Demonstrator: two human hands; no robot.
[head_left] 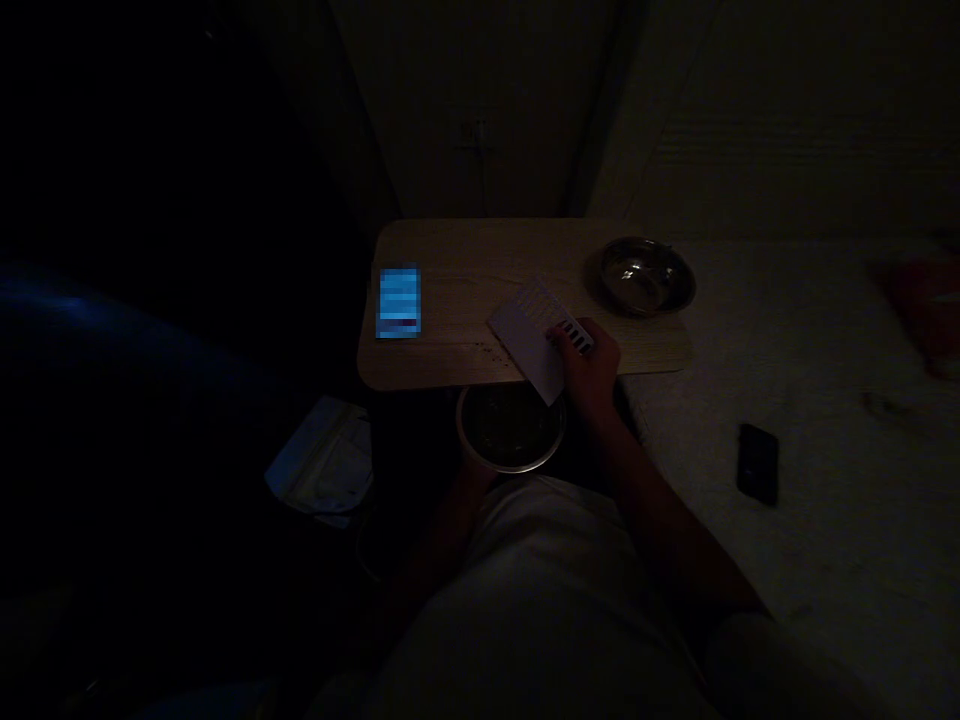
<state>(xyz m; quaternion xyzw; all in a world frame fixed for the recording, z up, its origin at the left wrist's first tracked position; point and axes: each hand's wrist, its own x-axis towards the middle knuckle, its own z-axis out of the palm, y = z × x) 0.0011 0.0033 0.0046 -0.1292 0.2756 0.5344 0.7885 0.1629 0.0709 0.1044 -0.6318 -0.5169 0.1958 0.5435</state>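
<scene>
Head view, very dim room; detail limited.

Right hand (592,362): closed around the near end of a flat white scraper (534,335), fingers wrapped over its slotted edge. The scraper lies tilted across the front edge of the desk (465,270), its lower corner hanging past the edge and over the bowl below. Small dark crumbs show on the desk just left of the scraper, near the front edge.

Left hand (471,470): mostly hidden in shadow beneath a round bowl (511,427). It appears to support the bowl from below at the left rim; whether the fingers are curled around it or flat under it I cannot tell. The bowl sits just below the desk's front edge, directly under the scraper's overhanging corner. Contents too dark to make out.

Other items on the desk: a phone (398,302) with a lit blue screen, lying flat at the left end, well apart from the scraper; a metal bowl (646,275) at the far right corner, near the right hand but not touching it.

Right of the desk: a pale bed (825,400), with a dark phone (757,463) lying flat on it. On the floor at lower left, a white bag (324,463), crumpled.
</scene>
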